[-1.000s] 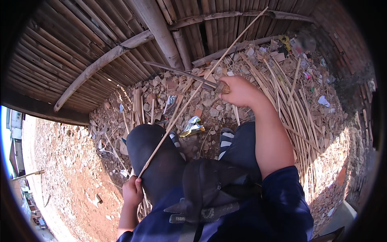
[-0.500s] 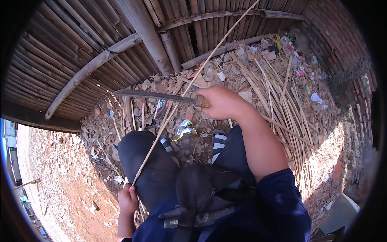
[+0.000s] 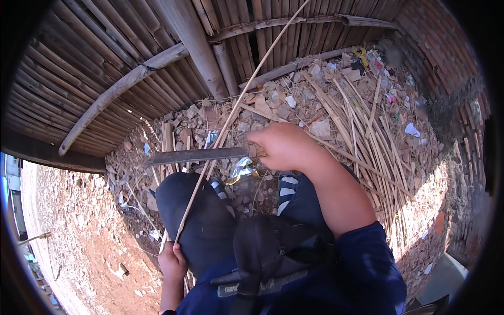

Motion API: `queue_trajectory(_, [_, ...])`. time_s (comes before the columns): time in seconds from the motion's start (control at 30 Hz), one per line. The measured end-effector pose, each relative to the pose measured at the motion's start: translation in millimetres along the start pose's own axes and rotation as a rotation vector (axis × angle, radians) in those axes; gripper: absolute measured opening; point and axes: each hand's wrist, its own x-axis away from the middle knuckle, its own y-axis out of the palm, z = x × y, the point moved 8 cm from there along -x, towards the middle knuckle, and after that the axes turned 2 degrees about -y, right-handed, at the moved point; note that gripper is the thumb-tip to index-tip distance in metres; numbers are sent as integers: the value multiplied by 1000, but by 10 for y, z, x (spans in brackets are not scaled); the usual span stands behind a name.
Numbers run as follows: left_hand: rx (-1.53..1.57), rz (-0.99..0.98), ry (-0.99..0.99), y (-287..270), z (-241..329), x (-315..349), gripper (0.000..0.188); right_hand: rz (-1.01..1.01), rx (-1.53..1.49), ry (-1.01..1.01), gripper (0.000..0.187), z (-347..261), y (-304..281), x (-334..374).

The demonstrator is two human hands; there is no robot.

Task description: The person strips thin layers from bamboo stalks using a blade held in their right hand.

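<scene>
My left hand [image 3: 172,261], low beside my left knee, is closed around the near end of a long thin bamboo strip [image 3: 192,203]. The strip slants up across that knee and reaches far toward the bamboo wall. In my right hand [image 3: 282,146] is the wooden handle of a machete, fingers wrapped round it. The long dark machete blade [image 3: 202,155] points left and crosses the strip just above the knee. Whether its edge touches the strip, I cannot tell.
A pile of split bamboo strips [image 3: 367,136] lies on the rubble at the right. Crumpled foil wrapper [image 3: 242,170] sits between my feet. A bamboo-slat wall [image 3: 121,63] with a thick pole [image 3: 194,47] stands ahead, a brick wall [image 3: 446,63] at the right.
My right hand has brought the machete down along the strip, nearer to me. The strip's far end has shifted left. My left hand keeps its hold and has moved slightly right.
</scene>
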Motion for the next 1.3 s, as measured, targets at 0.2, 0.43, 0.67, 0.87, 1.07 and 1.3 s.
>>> queue_trajectory(0.2, [-65,-24,26,22,-38,-61,41,82,-188,132,47,740,-101,-86])
queue_trajectory(0.43, [-28,-16,65,-66,-7,-9,35,61,-135,158,42,392,-87,48])
queue_trajectory(0.67, [-82,-21,90,-83,56,-90,33,54,-404,382,41,1079,-131,-2])
queue_trajectory(0.87, [-62,-96,94,-43,-22,-106,37,26,-175,195,46,513,14,-77])
queue_trajectory(1.07, [-32,-143,58,-21,-64,-119,44,-153,-337,191,44,765,177,-177])
queue_trajectory(1.3, [-119,-78,53,-149,117,-101,40,56,-161,195,41,534,53,-116])
